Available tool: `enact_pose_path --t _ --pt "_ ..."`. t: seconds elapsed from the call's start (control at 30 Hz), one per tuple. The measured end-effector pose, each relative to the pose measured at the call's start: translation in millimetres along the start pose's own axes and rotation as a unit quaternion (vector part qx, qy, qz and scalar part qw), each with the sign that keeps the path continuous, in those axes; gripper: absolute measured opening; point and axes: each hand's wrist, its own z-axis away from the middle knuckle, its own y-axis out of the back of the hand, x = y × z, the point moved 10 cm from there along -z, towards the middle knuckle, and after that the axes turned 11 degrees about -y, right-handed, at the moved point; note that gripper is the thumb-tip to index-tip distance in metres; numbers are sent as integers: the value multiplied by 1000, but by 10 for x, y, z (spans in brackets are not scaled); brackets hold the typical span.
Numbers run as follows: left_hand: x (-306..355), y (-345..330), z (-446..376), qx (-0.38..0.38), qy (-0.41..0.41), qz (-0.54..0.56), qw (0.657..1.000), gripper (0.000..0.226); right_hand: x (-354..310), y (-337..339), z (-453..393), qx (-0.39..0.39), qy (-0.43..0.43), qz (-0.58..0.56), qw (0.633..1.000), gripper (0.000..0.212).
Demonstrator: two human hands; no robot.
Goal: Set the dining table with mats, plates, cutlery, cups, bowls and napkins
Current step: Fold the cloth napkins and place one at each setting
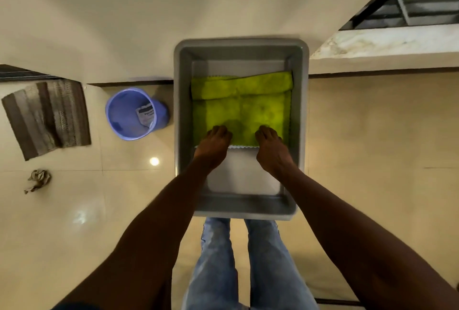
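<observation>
A grey plastic tub [182,116] stands in front of me above the floor. Inside it lies a bright green cloth [244,111], flat with its far end folded over into a roll [241,86]; a white scalloped edge shows under its near side. My left hand [213,144] and my right hand [270,147] are both inside the tub at the cloth's near edge, fingers curled over that edge. The fingertips are hidden by the backs of my hands.
A blue waste bin [135,113] with a paper packet in it stands left of the tub by the wall. A striped brown floor mat [47,117] and a crumpled rag [38,180] lie farther left. A stone ledge [382,46] runs at right.
</observation>
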Motion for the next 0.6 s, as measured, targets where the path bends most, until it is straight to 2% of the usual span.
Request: enact_pose_path --t 0.1,0.2,0.33,0.4,0.47,0.53,0.6 --pt "-25 -17 -20 -2 -44 -24 999 30 9 -2 -19 9 -12 7 1000 51" --pt "-22 45 -44 19 -52 2 998 31 2 27 -30 13 -23 1 1000 47" --pt "-107 225 -12 59 44 113 991 27 -12 90 -22 11 -41 -36 998 48" --pt "-142 428 28 107 110 170 973 17 -1 168 26 24 -59 -68 996 50" --pt "-101 722 85 157 148 219 952 16 -30 305 114 39 -65 -89 993 51" --pt "-15 1056 137 192 143 240 941 20 -132 498 223 58 -57 -94 992 43" --pt "112 1386 161 197 115 235 945 19 -212 766 347 84 -67 -98 989 28"
